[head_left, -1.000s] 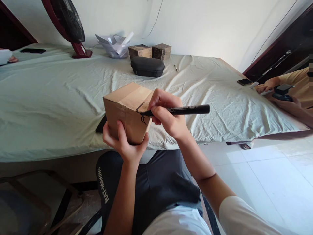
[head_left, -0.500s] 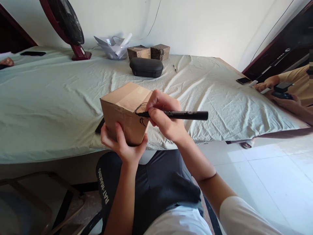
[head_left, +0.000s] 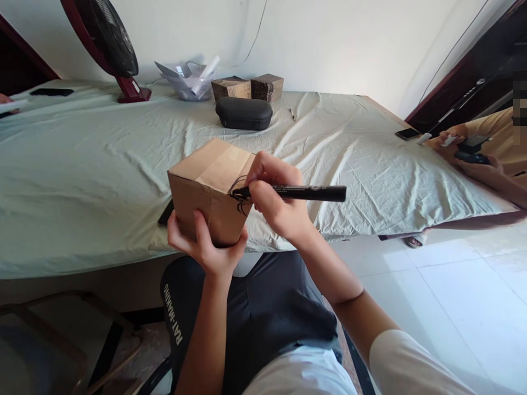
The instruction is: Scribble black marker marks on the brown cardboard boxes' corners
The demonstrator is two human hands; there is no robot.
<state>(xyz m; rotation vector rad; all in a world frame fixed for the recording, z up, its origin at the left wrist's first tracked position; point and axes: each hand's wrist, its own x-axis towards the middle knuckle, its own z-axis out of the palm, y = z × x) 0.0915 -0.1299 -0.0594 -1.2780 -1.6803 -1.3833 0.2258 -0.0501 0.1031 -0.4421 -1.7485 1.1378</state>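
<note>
A brown cardboard box (head_left: 193,200) is held tilted at the table's near edge, one corner turned toward me. My left hand (head_left: 208,247) grips it from below, with fingers and thumb spread round its lower sides. Pinched between the fingers of my right hand (head_left: 278,197) is a black marker (head_left: 317,193), lying nearly level with its tip at the box's right edge. Curved black lines (head_left: 242,207) are drawn there, on the top and side faces. Part of the box's right side is hidden behind my right hand. A dark flat object (head_left: 165,214) lies partly behind the box.
On the green-clothed table (head_left: 102,208) stand a fan (head_left: 134,90), a clear basket of papers (head_left: 185,85), two patterned boxes (head_left: 267,88) and a black case (head_left: 244,114). A phone (head_left: 407,134) lies at the right, near another person's hands (head_left: 473,159) holding a device.
More black lines show at the box's edge, and the marker tip has shifted slightly. The view has moved a little. At the right, the other person's hand has lifted a white object.
</note>
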